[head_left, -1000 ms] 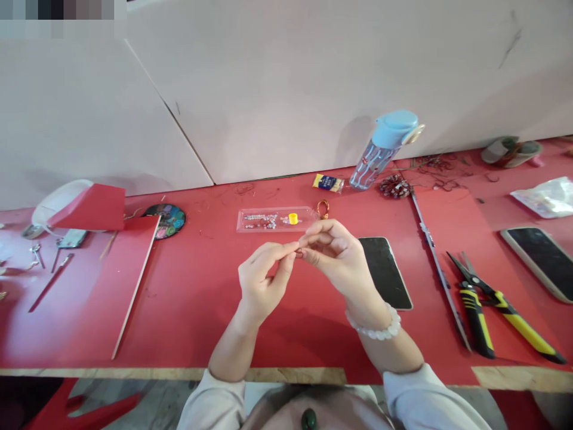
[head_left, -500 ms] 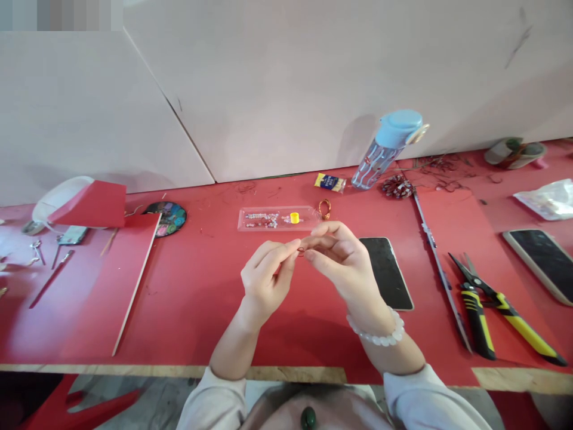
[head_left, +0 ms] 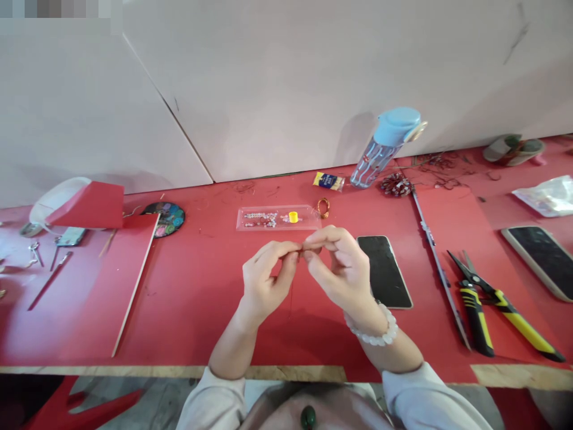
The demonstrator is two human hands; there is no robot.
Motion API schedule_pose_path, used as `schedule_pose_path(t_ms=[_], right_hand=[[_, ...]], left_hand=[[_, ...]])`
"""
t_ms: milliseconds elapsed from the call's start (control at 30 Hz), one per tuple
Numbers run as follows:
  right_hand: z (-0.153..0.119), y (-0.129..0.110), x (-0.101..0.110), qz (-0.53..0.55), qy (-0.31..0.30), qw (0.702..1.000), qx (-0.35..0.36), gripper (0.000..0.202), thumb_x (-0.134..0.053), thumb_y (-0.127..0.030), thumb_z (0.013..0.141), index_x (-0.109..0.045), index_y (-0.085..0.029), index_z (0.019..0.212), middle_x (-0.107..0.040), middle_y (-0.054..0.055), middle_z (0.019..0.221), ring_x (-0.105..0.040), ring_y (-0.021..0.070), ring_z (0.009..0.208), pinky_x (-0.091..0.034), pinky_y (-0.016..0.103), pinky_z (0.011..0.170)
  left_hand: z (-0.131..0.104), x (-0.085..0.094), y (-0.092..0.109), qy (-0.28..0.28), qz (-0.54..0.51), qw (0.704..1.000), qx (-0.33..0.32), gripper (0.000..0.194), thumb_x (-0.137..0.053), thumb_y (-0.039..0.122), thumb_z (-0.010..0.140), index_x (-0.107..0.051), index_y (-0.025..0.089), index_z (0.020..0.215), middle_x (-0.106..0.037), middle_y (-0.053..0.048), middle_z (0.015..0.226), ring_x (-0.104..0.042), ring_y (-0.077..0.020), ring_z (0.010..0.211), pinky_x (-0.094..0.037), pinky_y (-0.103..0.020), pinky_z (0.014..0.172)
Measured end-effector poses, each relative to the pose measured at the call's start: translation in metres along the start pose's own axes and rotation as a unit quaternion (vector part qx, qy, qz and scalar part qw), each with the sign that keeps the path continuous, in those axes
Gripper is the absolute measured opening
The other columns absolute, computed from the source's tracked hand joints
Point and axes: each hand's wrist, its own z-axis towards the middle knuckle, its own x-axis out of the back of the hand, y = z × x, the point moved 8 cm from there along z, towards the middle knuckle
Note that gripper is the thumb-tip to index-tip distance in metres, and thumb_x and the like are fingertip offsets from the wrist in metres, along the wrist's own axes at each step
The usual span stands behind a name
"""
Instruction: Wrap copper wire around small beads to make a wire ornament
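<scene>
L hand [head_left: 268, 278], R hand [head_left: 344, 272], both clamped on thin cord [head_left: 299, 257]; blue-yellow pkt [head_left: 329, 181] beyond, label illegible

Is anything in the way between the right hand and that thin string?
No, nothing that I can see. The right hand pinches the string in its fingertips, close to those of the left hand.
</scene>
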Motion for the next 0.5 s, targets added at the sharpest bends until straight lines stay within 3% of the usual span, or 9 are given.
schedule_pose_path(t_ms=[133, 500], right_hand=[[0.0001, -0.0004, 0.0003, -0.010, -0.009, 1.000, 0.018, 0.030, -0.061, -0.002, 0.084, -0.062, -0.026, 0.102, -0.067, -0.001, 0.090, -0.071, 0.0125, 0.080, -0.059, 0.026, 0.075], [0.0015, 0.0046, 0.0008, 0.002, -0.011, 1.000, -0.024, 0.029, -0.064, -0.007, 0.085, -0.058, -0.026, 0.105, -0.071, -0.001, 0.088, -0.069, 0.0132, 0.078, -0.060, 0.029, 0.076]], left_hand=[[-0.0004, -0.0019, -0.0022, -0.015, -0.026, 1.000, 0.007, 0.014, -0.060, 0.012, 0.096, -0.071, 0.019, 0.101, -0.076, -0.001, 0.083, -0.071, -0.0094, 0.068, -0.058, -0.016, 0.064], [-0.0059, -0.0048, -0.0099, -0.003, -0.051, 0.998, 0.047, 0.011, -0.059, 0.017, 0.098, -0.070, 0.019, 0.103, -0.077, -0.001, 0.084, -0.074, -0.0092, 0.066, -0.059, -0.015, 0.062]])
